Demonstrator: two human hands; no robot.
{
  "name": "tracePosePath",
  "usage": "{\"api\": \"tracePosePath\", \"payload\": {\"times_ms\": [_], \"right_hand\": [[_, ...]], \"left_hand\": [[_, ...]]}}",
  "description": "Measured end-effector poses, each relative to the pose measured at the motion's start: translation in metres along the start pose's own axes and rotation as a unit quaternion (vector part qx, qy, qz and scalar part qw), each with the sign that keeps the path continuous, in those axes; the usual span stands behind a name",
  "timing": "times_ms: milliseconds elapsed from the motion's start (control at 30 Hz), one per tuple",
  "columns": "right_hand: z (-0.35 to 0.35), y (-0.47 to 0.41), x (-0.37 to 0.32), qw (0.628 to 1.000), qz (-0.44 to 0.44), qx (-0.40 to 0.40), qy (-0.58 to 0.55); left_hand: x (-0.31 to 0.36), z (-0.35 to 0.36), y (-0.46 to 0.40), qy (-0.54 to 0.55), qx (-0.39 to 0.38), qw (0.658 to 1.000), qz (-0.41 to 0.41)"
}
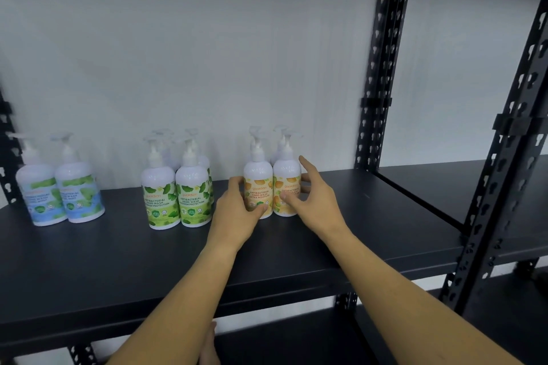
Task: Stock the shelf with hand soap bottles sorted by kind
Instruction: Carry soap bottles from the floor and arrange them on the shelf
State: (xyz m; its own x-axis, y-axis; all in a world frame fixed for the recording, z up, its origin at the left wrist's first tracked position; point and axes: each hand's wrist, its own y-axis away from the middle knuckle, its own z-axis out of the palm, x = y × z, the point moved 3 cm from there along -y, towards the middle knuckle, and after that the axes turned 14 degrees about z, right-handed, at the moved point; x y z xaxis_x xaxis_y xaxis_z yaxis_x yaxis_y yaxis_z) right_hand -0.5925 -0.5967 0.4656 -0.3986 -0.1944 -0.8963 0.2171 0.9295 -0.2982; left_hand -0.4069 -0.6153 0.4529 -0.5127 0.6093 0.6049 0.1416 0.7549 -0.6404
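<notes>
A white wall stands behind a black metal shelf w/ black posts full of holes on the right side.

On the shelf stand white pump bottles in 3 groups, all upright. At the far left are 2 white bottles w/ blue-and-green labels, side by side & touching. In the middle are white bottles w/ green leaf labels, 2 in front & more behind them. To the right are white bottles w/ orange fruit labels, 2 in front & 2 more behind; only the pump tops of the back ones show.

The left hand is curled round the left side of the front-left orange bottle, thumb on its front near the bottom. The right hand is at the right side of the front-right orange bottle. Its fingers are spread, thumb on the label, pointer finger sticking up beside the bottle. Can't tell if the other fingers touch it.

Both bare arms reach up from the bottom of the view.
</notes>
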Motion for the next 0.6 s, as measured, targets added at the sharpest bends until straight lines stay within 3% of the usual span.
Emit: {"api": "tracePosePath", "payload": {"times_ms": [200, 400, 600], "right_hand": [[-0.014, 0.016, 0.000, 0.999, 0.031, 0.022, 0.033], [-0.034, 0.043, 0.000, 0.995, 0.056, 0.035, 0.078], [-0.036, 0.074, -0.010, 0.984, 0.053, 0.005, 0.171]], "left_hand": [[0.020, -0.011, 0.013, -0.015, -0.008, 1.000, -0.010], [0.041, -0.028, 0.045, -0.104, -0.072, 0.991, -0.035], [0.063, -0.056, 0.080, -0.188, -0.107, 0.976, -0.007]]}}
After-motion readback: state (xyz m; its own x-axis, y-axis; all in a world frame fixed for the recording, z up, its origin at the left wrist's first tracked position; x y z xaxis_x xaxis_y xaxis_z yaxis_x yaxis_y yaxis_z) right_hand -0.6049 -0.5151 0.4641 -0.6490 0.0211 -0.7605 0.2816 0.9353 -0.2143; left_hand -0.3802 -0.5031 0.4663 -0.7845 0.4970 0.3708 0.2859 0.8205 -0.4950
